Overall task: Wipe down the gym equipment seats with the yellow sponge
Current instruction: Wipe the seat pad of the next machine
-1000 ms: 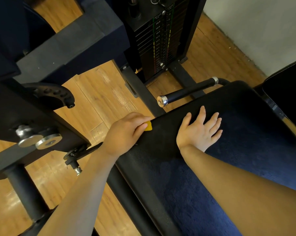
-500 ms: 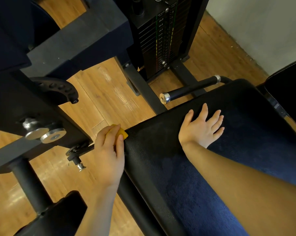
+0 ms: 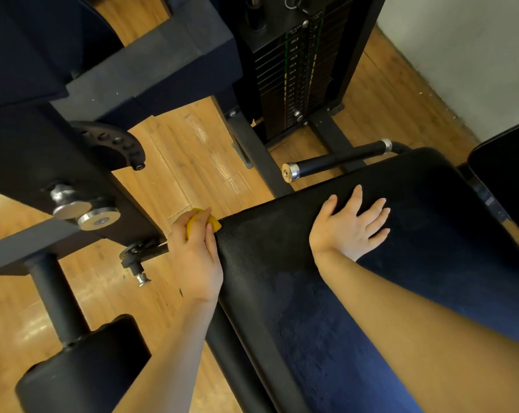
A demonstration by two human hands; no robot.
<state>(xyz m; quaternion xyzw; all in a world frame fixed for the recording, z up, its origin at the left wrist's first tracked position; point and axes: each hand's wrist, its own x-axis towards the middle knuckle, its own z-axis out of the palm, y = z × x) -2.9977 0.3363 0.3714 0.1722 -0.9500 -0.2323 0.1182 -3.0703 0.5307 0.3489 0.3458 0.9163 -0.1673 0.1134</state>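
While the view looks down over the machine, at far left a black frame (image 3: pixel 28 150) carries two round metal knobs (image 3: pixel 98 218), with a rounded black pad (image 3: pixel 82 368) near left below them. Just right of the frame a small pin knob (image 3: pixel 142 280) hangs over the wooden floor (image 3: pixel 192 162). Left hand (image 3: pixel 197 257) sits at the left edge of the seat (image 3: pixel 326 308), fingers curled around the yellow sponge (image 3: pixel 213 224); sponge is mostly covered, only its far tip and a strip between the fingers show, poking out past the fingertips (image 3: pixel 207 212). The sponge tip touches the seat's far left corner, at the seam. Thumb not clearly seen. Farther back, centre, stands the weight stack (image 3: pixel 294 79) with coloured marks. A black handle (image 3: pixel 332 160) with a metal end cap lies just beyond the seat's far edge. Right hand (image 3: pixel 350 231) lies flat on the seat's far part, fingers straight and spread, palm down, gripping nothing, well apart from the sponge. Right edge: another black pad (image 3: pixel 508 180), and a pale wall (image 3: pixel 466 55) at far right.
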